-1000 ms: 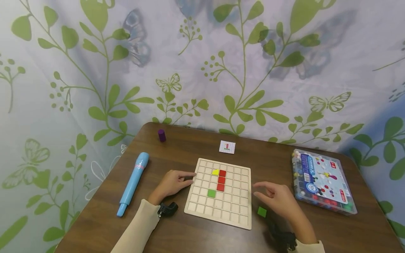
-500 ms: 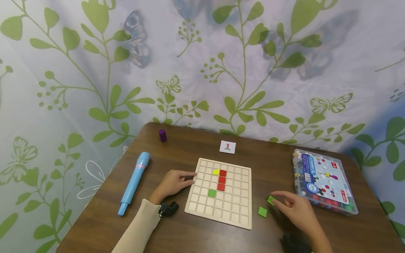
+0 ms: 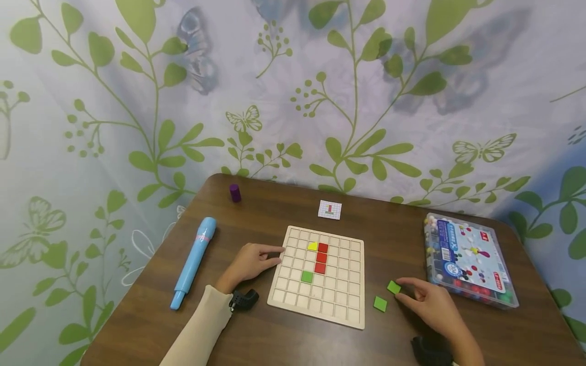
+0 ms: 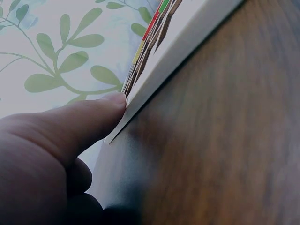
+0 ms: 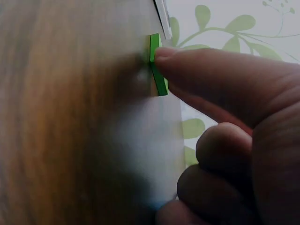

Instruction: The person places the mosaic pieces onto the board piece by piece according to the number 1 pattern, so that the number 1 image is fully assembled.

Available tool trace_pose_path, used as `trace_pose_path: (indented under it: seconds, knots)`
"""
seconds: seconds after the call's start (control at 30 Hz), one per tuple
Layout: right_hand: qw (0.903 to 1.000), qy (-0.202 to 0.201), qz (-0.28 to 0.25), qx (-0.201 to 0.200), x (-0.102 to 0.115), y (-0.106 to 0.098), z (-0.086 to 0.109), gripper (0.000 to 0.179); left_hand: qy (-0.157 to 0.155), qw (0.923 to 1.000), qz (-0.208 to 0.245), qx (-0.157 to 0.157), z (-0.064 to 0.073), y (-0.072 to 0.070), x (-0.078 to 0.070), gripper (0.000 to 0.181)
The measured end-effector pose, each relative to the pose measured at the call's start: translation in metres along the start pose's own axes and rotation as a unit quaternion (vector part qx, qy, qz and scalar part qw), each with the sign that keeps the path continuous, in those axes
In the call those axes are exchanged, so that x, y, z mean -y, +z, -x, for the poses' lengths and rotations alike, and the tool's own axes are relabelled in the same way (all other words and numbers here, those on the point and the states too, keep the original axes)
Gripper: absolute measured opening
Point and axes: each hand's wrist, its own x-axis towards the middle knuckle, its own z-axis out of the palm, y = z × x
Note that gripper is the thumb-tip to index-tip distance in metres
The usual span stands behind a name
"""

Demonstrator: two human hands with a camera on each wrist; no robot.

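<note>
A light wooden grid board (image 3: 336,305) lies on the table, bearing a yellow piece (image 3: 313,246), a column of red squares (image 3: 320,257) and a green square (image 3: 306,276). My left hand (image 3: 251,262) rests its extended index finger and thumb against the board's left edge; the left wrist view shows the thumb (image 4: 101,112) touching that edge. Right of the board, my right hand (image 3: 428,302) pinches a green square tile (image 3: 393,287) at its right side between thumb and index finger. Another green tile (image 3: 380,304) lies flat nearby. In the right wrist view the held tile (image 5: 160,77) is partly covered by the thumb.
Behind the board lies a small pattern card (image 3: 329,209). A blue microphone-shaped stick (image 3: 194,262) and a purple cylinder (image 3: 235,193) are at left. A clear plastic case (image 3: 471,259) of coloured balls stands at right. A patterned curtain (image 3: 284,91) hangs behind the table.
My right hand has moved right, away from the board's edge, to a second green tile that was out of sight earlier. The left hand stays at the board's edge.
</note>
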Motion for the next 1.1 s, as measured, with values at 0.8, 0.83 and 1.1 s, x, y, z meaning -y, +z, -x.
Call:
trace_pose_path:
  seconds: [0.8,0.83,1.1]
  knots:
    - [0.9994,0.022,0.026,0.008,-0.0006,0.0023,-0.0017,0.041,-0.007,1.0,-0.002,0.007,0.0032,-0.0021,-0.0045,0.035]
    - [0.9994,0.023,0.025,0.008,-0.0004,0.0023,-0.0017,0.041,-0.007,1.0,-0.002,0.006,0.0031,-0.0022,-0.0047,0.035]
    - [0.9993,0.028,0.023,0.011,-0.0001,0.0023,-0.0016,0.04,-0.007,1.0,0.003,0.004,0.0037,-0.0023,-0.0054,0.034]
